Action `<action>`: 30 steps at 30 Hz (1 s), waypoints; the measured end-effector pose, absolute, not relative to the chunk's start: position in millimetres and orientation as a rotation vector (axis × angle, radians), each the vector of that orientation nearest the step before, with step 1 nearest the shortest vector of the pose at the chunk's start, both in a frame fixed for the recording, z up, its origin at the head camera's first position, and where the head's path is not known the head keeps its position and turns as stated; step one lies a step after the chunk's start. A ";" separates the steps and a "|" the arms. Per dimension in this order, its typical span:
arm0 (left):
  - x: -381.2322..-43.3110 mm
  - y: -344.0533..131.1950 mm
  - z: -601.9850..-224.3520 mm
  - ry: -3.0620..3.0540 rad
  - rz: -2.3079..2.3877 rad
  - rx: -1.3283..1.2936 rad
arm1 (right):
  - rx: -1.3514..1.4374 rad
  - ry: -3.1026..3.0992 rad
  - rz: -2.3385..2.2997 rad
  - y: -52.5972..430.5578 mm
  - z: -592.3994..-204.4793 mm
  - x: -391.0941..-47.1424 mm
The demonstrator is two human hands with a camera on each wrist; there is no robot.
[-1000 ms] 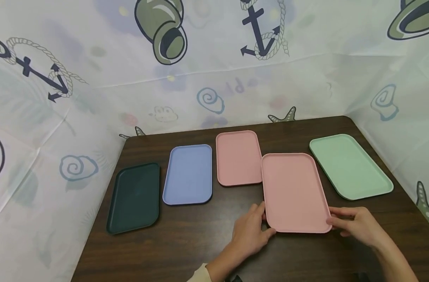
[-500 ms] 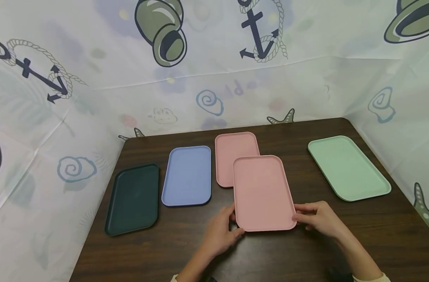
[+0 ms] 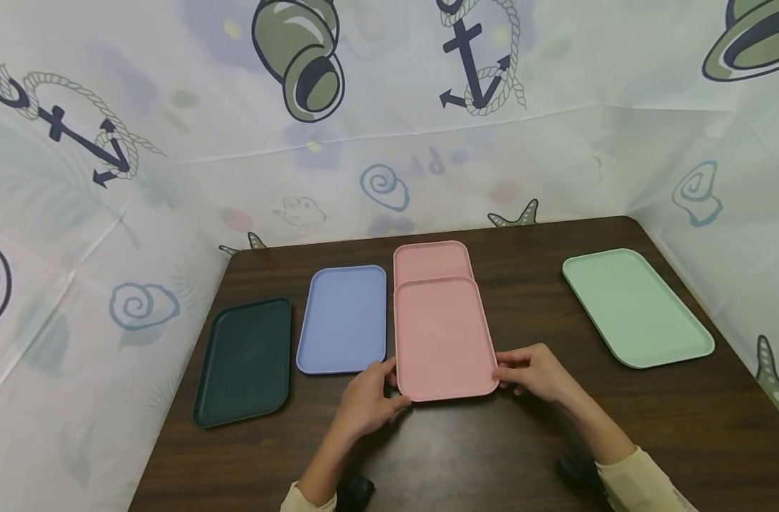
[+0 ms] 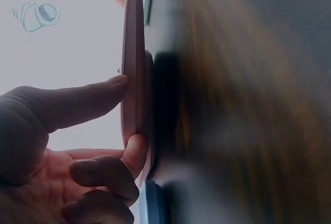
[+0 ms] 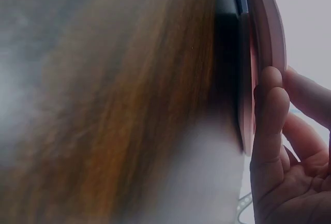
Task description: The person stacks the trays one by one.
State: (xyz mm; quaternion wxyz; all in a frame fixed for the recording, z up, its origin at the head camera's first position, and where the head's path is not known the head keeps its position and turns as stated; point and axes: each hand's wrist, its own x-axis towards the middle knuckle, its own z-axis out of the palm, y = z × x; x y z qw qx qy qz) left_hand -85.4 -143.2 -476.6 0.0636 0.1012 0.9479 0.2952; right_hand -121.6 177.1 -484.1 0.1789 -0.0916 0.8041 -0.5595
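A pink tray [image 3: 445,341] is held by both hands, one at each side near its front corners. My left hand [image 3: 366,402] grips the left edge, thumb near the front corner. In the left wrist view the thumb and a fingertip pinch the tray's rim [image 4: 133,69]. My right hand [image 3: 535,373] pinches the right edge between thumb and fingers, shown also in the right wrist view at the tray's side [image 5: 271,32]. A second pink tray [image 3: 432,260] lies beneath, only its back part showing. Both wrist views show the held tray above the lower one.
A blue tray [image 3: 342,320] lies just left of the pink ones, close to the left hand. Farther left is a dark green tray [image 3: 243,363]. A light green tray [image 3: 639,307] lies at the right of the brown table [image 3: 479,462]. Patterned cloth [image 3: 389,92] surrounds the back and sides.
Both hands have carried the held pink tray leftward and slightly back, from beside the other pink tray to over it. The blue, dark green and light green trays have stayed put.
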 end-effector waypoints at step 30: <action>-140.2 -142.7 -467.7 2.942 0.757 0.274 | -0.145 2.319 -1.651 157.4 -488.7 -169.9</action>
